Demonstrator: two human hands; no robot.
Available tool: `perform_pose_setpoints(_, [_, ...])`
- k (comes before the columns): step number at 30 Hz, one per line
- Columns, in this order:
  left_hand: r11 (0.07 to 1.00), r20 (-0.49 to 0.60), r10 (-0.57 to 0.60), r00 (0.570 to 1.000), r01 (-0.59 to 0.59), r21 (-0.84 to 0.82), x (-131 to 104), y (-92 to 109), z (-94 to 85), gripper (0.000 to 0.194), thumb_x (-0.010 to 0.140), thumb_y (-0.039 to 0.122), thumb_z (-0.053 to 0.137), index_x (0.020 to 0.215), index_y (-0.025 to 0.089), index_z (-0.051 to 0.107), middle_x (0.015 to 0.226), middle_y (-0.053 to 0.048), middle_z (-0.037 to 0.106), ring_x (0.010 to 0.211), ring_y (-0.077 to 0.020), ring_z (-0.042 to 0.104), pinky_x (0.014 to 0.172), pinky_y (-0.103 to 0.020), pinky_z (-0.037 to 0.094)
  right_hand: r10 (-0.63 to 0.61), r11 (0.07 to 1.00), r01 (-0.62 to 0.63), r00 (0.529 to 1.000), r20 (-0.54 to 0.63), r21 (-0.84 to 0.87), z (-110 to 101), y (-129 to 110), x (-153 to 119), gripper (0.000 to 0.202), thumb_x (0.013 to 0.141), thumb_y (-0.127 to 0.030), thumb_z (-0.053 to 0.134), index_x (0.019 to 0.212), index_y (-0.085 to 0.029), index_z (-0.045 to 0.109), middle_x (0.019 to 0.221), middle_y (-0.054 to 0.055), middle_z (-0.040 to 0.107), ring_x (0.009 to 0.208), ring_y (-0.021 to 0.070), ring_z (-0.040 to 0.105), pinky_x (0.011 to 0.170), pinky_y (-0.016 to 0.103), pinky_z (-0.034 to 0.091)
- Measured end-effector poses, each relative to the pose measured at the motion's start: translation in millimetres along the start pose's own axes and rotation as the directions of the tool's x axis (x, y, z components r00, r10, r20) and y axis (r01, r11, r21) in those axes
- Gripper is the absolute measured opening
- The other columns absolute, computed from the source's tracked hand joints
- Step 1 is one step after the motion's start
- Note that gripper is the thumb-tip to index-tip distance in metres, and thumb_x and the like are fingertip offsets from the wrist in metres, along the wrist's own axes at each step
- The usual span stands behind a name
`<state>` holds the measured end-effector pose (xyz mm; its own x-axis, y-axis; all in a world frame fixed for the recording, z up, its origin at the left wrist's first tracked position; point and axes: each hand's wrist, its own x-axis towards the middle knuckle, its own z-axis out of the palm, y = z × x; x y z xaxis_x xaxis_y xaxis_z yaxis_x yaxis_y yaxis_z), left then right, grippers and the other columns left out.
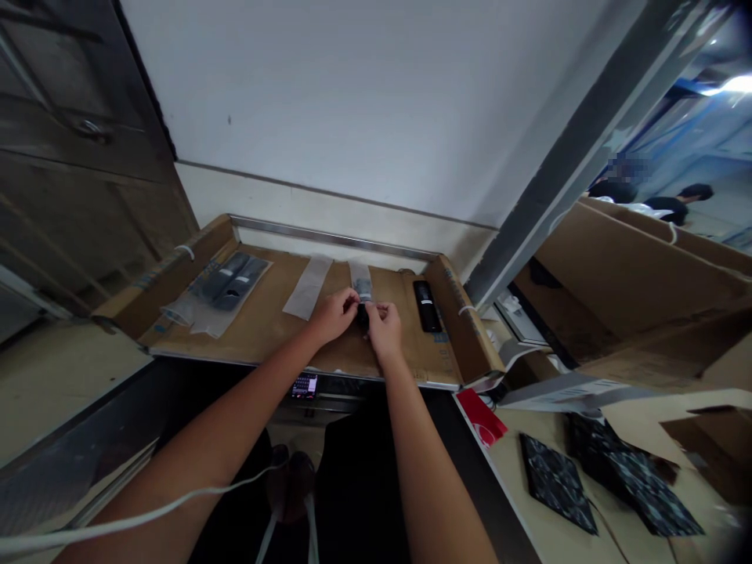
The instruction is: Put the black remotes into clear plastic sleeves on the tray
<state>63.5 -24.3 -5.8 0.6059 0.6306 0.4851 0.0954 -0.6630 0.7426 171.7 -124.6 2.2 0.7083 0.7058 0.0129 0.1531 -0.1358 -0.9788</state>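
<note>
The left hand [336, 315] and right hand [385, 325] close their fingertips narrowly on a small dark item [363, 315] from both sides, probably to steady it — its exact shape is hard to see. It is over the brown cardboard lining [264, 333], between flat, translucent sleeve [309, 287] and smooth, oblong black device [427, 306].

Bare forearms [426, 446], black legwear [365, 489], dark shoes [301, 479], thin white cable [193, 494]
</note>
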Motion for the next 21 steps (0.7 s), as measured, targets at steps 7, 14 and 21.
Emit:
perform_pose_setpoints(7, [0.988,-0.064,-0.07,0.996,0.06,-0.141,3,-5,-3.2,0.009,0.085,0.014,0.051,0.09,0.019,0.057,0.081,0.001,0.061,0.074,-0.0121,0.056,0.071,-0.025,0.044,-0.052,0.963,-0.031,0.952,0.3,0.267,-17,1,-8,0.057,0.063,-0.047,0.081,0.103,-0.022,0.048,0.091,0.002,0.071,0.063,0.0116,0.066,0.052,0.021,0.049])
perform_pose_setpoints(14, [0.971,-0.008,-0.063,0.998,0.059,-0.232,0,-5,-4.2,0.005,0.086,0.02,0.053,0.09,0.018,0.055,0.08,0.001,0.056,0.073,-0.0116,0.053,0.069,-0.024,0.042,-0.097,0.957,0.047,0.982,0.165,0.287,-6,6,-3,0.047,0.069,-0.046,0.078,0.096,-0.02,0.049,0.077,-0.001,0.069,0.058,0.0128,0.065,0.046,0.019,0.046])
perform_pose_setpoints(21, [0.943,0.023,-0.061,0.998,0.065,-0.327,-1,-6,-3.0,0.006,0.084,0.023,0.056,0.086,0.018,0.053,0.079,0.001,0.054,0.073,-0.0117,0.053,0.069,-0.023,0.043,-0.092,0.99,0.093,0.996,-0.011,0.107,9,7,6,0.036,0.075,-0.046,0.07,0.095,-0.021,0.052,0.076,0.001,0.071,0.062,0.0174,0.067,0.047,0.022,0.046])
